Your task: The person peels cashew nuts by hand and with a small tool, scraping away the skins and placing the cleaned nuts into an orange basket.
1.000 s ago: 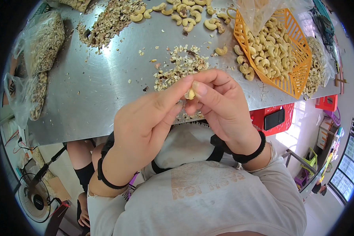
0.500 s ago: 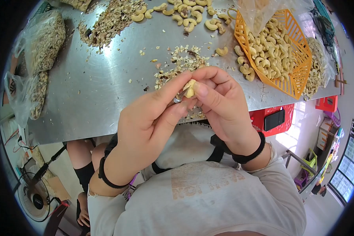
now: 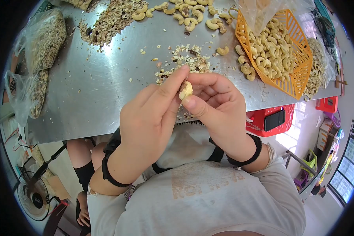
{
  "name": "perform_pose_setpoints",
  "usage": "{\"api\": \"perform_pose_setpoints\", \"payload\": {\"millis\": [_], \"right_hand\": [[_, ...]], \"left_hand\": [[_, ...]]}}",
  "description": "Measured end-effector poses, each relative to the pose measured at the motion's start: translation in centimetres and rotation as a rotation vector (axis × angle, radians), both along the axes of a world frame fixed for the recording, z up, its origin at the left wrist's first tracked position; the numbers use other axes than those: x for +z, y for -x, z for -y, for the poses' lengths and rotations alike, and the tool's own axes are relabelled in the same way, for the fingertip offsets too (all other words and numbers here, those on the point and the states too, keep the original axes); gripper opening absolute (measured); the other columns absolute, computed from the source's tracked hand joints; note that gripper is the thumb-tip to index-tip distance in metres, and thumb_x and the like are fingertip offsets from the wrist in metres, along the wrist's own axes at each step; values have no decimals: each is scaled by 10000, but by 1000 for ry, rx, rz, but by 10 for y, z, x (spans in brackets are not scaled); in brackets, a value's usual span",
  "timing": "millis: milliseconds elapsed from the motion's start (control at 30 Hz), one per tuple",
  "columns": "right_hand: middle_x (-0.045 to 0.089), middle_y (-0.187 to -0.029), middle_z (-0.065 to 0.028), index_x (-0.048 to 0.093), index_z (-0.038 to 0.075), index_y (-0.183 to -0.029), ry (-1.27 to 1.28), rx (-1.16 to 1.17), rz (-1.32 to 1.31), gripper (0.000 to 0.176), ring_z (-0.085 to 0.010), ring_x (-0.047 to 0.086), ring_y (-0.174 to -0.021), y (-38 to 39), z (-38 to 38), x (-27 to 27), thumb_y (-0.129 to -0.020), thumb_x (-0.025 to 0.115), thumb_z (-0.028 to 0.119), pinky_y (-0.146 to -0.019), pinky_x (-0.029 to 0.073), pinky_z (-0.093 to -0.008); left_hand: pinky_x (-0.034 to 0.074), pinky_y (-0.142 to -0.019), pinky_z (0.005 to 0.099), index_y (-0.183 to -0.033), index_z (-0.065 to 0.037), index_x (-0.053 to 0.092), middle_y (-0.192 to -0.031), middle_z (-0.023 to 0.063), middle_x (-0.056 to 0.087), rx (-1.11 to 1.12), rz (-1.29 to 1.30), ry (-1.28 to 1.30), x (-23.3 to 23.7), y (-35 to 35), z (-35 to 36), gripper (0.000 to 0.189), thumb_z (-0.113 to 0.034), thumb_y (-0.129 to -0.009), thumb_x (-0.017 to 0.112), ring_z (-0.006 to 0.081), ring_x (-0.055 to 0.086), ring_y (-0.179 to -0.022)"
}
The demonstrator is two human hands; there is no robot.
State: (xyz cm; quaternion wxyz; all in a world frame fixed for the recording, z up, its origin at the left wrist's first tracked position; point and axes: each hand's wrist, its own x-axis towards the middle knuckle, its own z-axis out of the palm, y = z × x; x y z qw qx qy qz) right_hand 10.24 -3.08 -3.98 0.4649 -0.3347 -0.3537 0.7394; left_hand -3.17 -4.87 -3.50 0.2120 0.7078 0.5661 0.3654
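Note:
A pale cashew with brown skin on one side is pinched by the thumb and fingers of my right hand. My left hand is closed right beside it, fingertips meeting at the nut. The small knife seen in that hand a moment ago is hidden behind its fingers now. Both hands are over the near edge of the metal table. Just beyond them lies a scatter of nut chips and skins.
At the right stands an orange basket of cashews. Loose cashews and a heap of flakes lie at the back. Bags of scraps rest at the left. A phone sits on a red stool.
The cashew has been turned and moved slightly left and down, showing brown skin. My left hand's fingers have tilted more upright, and the knife has gone out of sight behind them.

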Motion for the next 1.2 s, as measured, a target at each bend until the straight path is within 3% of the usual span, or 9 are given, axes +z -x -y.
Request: {"api": "perform_pose_setpoints", "payload": {"millis": [167,333,367,433,667,733,833,967,1200], "right_hand": [[566,-925,-100,473,-31,-999,-15,7,46,311,-134,550,-850,-2,-1,0,-725,612,27,-745,448,-239],[567,-894,-100,467,-24,-995,48,-5,-60,308,-140,557,-794,-5,-6,-1,-727,610,27,-688,460,-242],[564,-867,-96,464,-23,-983,41,12,-82,295,-137,555,-751,-6,-7,-1,-730,607,28,-656,458,-238],[562,-841,-92,462,-23,-971,35,29,-104,283,-135,553,-707,-7,-8,-2,-733,605,29,-624,456,-234],[554,-787,-81,467,-20,-944,30,40,-168,257,-124,538,-629,-8,-8,-4,-734,607,33,-573,443,-228],[556,-792,-82,470,-21,-942,21,34,-179,256,-122,539,-631,-8,-7,-5,-733,609,31,-575,446,-228],[562,-823,-88,478,-19,-936,2,17,-174,250,-127,554,-691,-7,-6,-6,-728,610,21,-614,464,-239],[567,-876,-97,483,-16,-939,-31,9,-188,258,-140,561,-789,-7,-4,-8,-718,615,10,-680,477,-252],[565,-886,-100,479,-23,-965,8,66,-212,281,-145,563,-796,-10,-7,-2,-720,613,10,-683,482,-253]], "left_hand": [[409,-511,290,-1131,-106,483,-658,87,516,-14,-17,39,4,2,0,412,3,-735,513,223,511,-561],[440,-663,273,-1190,-32,393,-955,160,544,-182,297,144,9,6,0,397,-17,-796,436,245,567,-758],[440,-663,273,-1190,-32,393,-955,160,544,-183,297,144,12,6,1,397,-17,-796,436,245,567,-758],[406,-686,219,-1195,18,374,-968,98,544,-217,450,363,17,7,4,386,-54,-817,410,114,521,-740],[412,-670,214,-1201,12,372,-942,103,547,-223,468,358,13,6,5,393,-52,-815,418,105,517,-693],[448,-651,251,-1196,-37,394,-917,138,574,-256,375,219,11,7,4,427,6,-778,472,215,581,-779],[444,-628,245,-1164,-44,437,-893,124,577,-260,249,84,11,7,2,396,10,-774,477,208,578,-742],[439,-634,241,-1134,-48,472,-874,113,579,-244,223,103,13,11,2,367,14,-773,476,195,570,-723],[441,-643,223,-1156,-45,450,-879,101,583,-231,389,150,14,10,2,378,11,-783,461,152,570,-704]]}}
